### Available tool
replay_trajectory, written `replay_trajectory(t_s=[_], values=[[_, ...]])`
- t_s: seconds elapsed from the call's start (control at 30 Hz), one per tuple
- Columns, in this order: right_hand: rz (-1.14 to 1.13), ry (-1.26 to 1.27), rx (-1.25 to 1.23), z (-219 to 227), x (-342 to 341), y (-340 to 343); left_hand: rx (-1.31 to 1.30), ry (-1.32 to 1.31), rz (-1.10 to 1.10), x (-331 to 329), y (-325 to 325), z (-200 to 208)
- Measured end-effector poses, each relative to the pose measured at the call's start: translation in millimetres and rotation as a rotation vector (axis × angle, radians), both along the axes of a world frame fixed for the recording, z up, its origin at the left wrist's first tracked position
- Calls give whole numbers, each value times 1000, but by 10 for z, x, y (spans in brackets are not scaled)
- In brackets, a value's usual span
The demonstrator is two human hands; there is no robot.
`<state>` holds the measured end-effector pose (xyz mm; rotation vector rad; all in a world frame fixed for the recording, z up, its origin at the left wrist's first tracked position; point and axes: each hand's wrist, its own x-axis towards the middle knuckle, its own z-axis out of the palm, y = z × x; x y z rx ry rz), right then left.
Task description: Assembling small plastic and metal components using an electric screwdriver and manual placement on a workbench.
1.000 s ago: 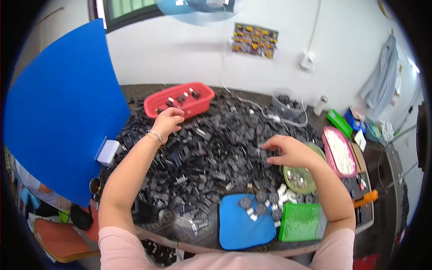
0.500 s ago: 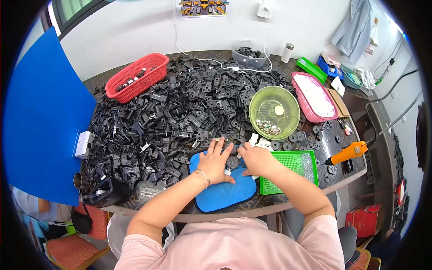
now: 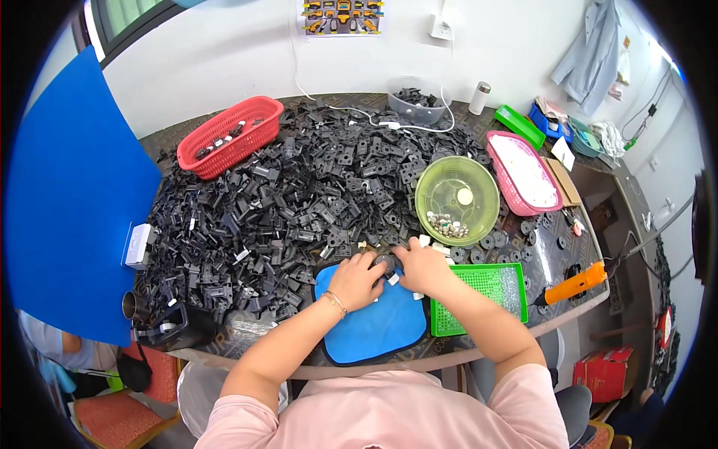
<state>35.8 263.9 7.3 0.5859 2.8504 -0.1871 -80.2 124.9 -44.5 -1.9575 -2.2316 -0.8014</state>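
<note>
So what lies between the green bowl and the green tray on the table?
In the head view, a row of small black round parts and a few white bits lie between the green bowl and the green tray.

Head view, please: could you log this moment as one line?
left hand: on small black part | right hand: on same part | under: blue mat | nearby: green bowl, green tray

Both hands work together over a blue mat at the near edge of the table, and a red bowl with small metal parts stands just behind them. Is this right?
Not quite: the bowl is green, not red, as the head view shows. The rest holds: the left hand and right hand meet over the blue mat at the table's near edge, with small metal parts in the bowl just behind them.
</note>
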Motion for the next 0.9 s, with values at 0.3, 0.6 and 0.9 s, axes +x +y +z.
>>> replay_trajectory(t_s=[0.3,0.6,0.9], values=[[-43,337,-202,438,-95,32,179,-100,2,-161,-140,61],[-294,-12,-1188,502,-1161,328,247,-446,252,-1307,-700,999],[-292,692,-1753,1660,-3306,-211,686,-739,917,-3391,-487,2071]])
